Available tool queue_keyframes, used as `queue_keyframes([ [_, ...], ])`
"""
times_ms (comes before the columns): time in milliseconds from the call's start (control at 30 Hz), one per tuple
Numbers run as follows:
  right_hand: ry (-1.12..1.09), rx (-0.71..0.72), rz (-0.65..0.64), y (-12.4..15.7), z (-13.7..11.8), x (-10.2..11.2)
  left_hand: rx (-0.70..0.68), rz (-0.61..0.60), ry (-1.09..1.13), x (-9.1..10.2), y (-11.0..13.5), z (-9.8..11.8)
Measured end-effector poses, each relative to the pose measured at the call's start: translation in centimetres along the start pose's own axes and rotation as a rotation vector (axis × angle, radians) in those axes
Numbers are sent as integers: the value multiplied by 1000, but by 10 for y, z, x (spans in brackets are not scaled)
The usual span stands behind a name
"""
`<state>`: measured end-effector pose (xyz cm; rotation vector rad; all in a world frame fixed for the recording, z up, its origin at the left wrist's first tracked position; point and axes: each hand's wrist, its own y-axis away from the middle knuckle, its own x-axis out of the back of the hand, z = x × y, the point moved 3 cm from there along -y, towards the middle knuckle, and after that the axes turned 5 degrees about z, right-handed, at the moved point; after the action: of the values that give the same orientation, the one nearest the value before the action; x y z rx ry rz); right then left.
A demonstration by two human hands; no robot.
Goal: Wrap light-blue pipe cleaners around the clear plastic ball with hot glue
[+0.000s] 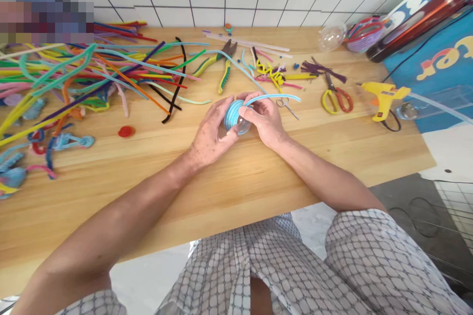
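On the left, pipe cleaners tangle beyond counting. Mid-desk, my left hand cups one clear ball; my right hand pinches the blue pipe cleaner coiled round it. Right: one pair of scissors, one glue gun. Open wood reaches the near edge.

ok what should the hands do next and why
Perhaps the right hand should wrap the blue strip further round the clear ball while the left hand steadies it: the strip's end sticks out loose, and the ball shows bare beside the blue coils.
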<state>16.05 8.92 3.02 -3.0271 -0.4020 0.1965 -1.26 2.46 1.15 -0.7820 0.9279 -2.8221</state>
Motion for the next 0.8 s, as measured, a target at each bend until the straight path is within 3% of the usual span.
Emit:
queue_keyframes([
  [800, 5, 21, -13, -2, 3, 2, 10, -21, -36, -3, 2, -2],
])
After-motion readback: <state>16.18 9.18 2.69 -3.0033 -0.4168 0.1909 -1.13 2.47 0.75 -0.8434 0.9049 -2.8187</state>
